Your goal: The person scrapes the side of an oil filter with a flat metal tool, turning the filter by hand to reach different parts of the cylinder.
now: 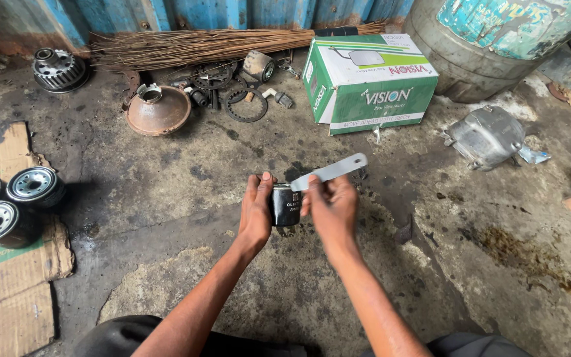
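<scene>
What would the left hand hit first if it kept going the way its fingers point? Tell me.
The left hand points up the floor, away from the person. The scattered metal rings near the blue wall look first in line, though depth is unclear.

Both bare forearms rise from 6 o'clock and converge toward the frame's centre. Left hand (256,210): palm turned inward, fingers extended toward 12 o'clock, thumb uppermost. Right hand (331,208): at 3 o'clock of the left, fingers curled closed in a pinch, wrist straight.
</scene>
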